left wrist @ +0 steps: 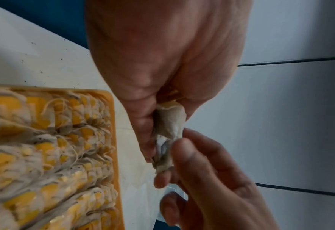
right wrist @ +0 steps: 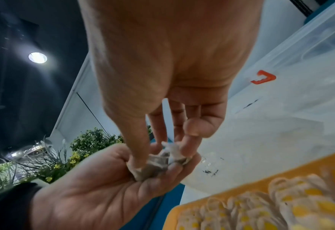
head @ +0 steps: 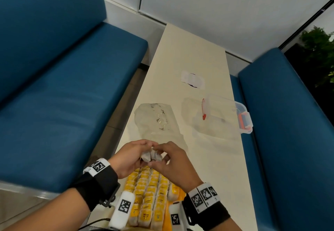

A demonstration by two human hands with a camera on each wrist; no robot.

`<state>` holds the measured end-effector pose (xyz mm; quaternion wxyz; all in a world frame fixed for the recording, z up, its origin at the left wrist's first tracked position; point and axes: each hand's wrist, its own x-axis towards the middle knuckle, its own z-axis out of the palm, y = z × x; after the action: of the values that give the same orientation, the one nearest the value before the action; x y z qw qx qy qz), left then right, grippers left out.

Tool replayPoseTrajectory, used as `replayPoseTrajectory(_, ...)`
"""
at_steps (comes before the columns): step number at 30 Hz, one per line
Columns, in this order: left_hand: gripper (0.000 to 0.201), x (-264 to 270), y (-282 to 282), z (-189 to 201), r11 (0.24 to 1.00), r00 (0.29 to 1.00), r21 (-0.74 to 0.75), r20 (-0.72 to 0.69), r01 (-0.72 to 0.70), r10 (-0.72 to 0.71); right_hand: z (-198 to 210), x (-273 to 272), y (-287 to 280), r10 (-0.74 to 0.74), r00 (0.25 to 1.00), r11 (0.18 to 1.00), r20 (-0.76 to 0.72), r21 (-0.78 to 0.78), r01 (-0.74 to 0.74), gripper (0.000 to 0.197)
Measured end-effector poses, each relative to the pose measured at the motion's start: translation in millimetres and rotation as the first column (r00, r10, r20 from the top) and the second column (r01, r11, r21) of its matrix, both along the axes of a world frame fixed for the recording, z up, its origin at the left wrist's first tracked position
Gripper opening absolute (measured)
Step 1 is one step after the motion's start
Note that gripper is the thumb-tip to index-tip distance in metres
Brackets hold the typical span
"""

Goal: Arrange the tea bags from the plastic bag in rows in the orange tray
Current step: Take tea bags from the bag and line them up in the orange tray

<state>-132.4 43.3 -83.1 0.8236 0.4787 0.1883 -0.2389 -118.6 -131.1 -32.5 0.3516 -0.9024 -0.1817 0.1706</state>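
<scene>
A small clump of crumpled grey-white tea bags (head: pixel 151 155) (left wrist: pixel 169 124) (right wrist: pixel 158 165) is held just above the far end of the orange tray (head: pixel 181 194) (left wrist: pixel 114 140) (right wrist: pixel 241 183). My left hand (head: pixel 145 149) (left wrist: pixel 152 140) (right wrist: pixel 162 168) cups and grips the clump from the left. Thumb and fingers of my right hand (head: pixel 162 152) (left wrist: pixel 174 157) (right wrist: pixel 162 154) pinch a bag in the clump. Several rows of yellow-tagged tea bags (head: pixel 150 191) (left wrist: pixel 54 147) (right wrist: pixel 280 207) fill the tray. The clear plastic bag (head: pixel 155 120) lies flat beyond my hands.
A clear lidded box with red latches (head: pixel 226 115) (right wrist: pixel 320 31) stands at the right of the narrow cream table (head: pixel 189 49). A white label (head: pixel 193 79) lies farther back. Blue benches (head: pixel 63 122) flank the table on both sides. Tea crumbs speckle the tabletop.
</scene>
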Motion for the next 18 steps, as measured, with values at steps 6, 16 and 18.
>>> replayPoseTrajectory(6, 0.020, 3, 1, -2, 0.998, 1.000, 0.056, 0.013, 0.002, -0.003, -16, 9, 0, -0.167, 0.984, 0.983, -0.055, 0.066, 0.171, 0.016)
replayPoseTrajectory(16, 0.022, 1, -1, 0, 0.981, 0.989, 0.194, 0.139, 0.021, -0.048, -14, 13, -12, -0.262, 0.901, 0.907, -0.347, 0.232, 0.353, 0.018)
replayPoseTrajectory(18, 0.028, 1, -1, -1, 0.969, 0.980, 0.243, 0.180, 0.042, -0.087, -14, 11, -13, -0.241, 0.894, 0.889, -0.376, 0.285, 0.360, 0.018)
